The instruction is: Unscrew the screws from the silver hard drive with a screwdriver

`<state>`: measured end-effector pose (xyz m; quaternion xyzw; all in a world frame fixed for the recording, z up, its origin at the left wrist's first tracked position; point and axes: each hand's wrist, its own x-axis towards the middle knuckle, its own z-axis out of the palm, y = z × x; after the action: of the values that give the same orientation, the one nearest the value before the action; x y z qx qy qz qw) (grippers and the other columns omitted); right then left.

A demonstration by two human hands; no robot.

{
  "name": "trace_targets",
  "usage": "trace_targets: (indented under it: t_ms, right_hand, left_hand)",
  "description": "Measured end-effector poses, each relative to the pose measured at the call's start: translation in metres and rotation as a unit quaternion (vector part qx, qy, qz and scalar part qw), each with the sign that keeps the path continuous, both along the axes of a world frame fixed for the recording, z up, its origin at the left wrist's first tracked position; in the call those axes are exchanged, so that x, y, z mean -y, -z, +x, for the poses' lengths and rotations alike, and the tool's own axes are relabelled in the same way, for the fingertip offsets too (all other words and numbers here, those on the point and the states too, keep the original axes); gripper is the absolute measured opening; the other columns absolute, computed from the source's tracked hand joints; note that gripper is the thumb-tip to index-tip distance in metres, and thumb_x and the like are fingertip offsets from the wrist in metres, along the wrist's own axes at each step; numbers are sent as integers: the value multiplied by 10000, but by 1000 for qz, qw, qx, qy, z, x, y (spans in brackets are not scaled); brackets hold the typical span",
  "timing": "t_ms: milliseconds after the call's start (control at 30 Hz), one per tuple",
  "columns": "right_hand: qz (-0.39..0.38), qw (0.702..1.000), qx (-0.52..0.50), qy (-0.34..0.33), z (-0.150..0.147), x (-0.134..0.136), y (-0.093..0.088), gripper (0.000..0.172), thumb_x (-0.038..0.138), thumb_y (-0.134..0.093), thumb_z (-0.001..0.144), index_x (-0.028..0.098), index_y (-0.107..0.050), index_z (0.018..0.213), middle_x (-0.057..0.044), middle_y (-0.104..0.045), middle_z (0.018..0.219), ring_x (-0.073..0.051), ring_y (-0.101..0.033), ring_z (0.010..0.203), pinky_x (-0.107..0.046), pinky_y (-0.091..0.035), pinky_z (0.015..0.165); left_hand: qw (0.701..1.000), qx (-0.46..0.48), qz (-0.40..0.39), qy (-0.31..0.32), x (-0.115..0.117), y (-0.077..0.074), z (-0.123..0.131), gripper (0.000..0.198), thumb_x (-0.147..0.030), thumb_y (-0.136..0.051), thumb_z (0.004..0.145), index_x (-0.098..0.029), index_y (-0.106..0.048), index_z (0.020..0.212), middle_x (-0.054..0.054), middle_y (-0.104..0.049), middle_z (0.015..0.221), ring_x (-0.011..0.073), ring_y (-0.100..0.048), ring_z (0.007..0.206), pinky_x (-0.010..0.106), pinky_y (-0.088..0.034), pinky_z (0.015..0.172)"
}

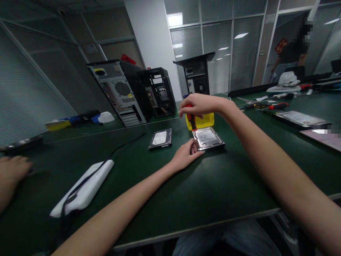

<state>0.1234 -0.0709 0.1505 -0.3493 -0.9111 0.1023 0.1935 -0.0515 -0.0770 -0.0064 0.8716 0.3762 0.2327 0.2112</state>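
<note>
A silver hard drive (207, 137) lies label up on the green table in front of me. My left hand (186, 153) grips its near left edge, with the thumb along the front side. Above the drive's far left corner, my right hand (195, 106) is wrapped round a red and black screwdriver (193, 122), held upright with its tip down at that corner. The tip itself is too small to make out. Just behind the drive stands a yellow container (205, 121), partly hidden by my right hand. To the left lies a second hard drive (160, 138), touched by neither hand.
Computer cases (128, 92) stand at the back, with another case (198, 76) behind my right hand. A white power strip (85, 186) with a black cable lies left. Another person's hand (13, 174) is at the far left. Pliers (278, 106) and more drives (301, 118) lie right.
</note>
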Motion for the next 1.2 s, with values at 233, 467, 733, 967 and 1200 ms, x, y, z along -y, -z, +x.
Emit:
trace_targets:
  t_ms: [233, 467, 733, 967, 1200]
  right_hand:
    - [33, 999, -3, 14, 0, -9, 5, 357, 375, -548, 855, 72, -702, 961, -81, -621, 764, -68, -462, 567, -221, -329, 542]
    - [18, 999, 15, 48, 0, -2, 4, 455, 438, -405, 909, 74, -663, 996, -83, -618, 763, -66, -444, 489, -227, -328, 514]
    - [-28, 998, 34, 52, -2, 3, -1, 382, 164, -386, 869, 105, -487, 1233, -66, -597, 795, -69, -463, 458, -225, -392, 520]
    - [-16, 997, 29, 71, -2, -1, 3, 309, 315, -481, 893, 97, -528, 1108, -70, -603, 802, -60, -479, 474, -199, -380, 485]
    - [8, 997, 33, 72, 0, -6, 6, 368, 407, -458, 902, 75, -616, 898, -72, -612, 669, -77, -502, 473, -222, -361, 500]
  left_hand:
    - [1000, -6, -5, -1, 1, -1, 0, 298, -432, -597, 827, -176, -511, 954, 7, -572, 773, 157, -522, 680, 261, -395, 620]
    - [1000, 0, -1, -2, 0, -1, 0, 311, -453, -598, 820, -185, -506, 947, -1, -571, 768, 156, -522, 676, 257, -393, 619]
    - [1000, -5, -7, 2, 1, -1, 0, 314, -459, -587, 824, -180, -504, 940, 5, -566, 771, 157, -514, 679, 258, -389, 623]
    - [1000, -4, -5, 0, -1, 0, 0, 311, -451, -595, 820, -182, -506, 948, -1, -558, 762, 153, -509, 675, 258, -389, 624]
    - [1000, 3, -5, 5, 0, 0, 0, 283, -433, -597, 823, -189, -496, 925, -9, -561, 757, 153, -520, 678, 255, -395, 625]
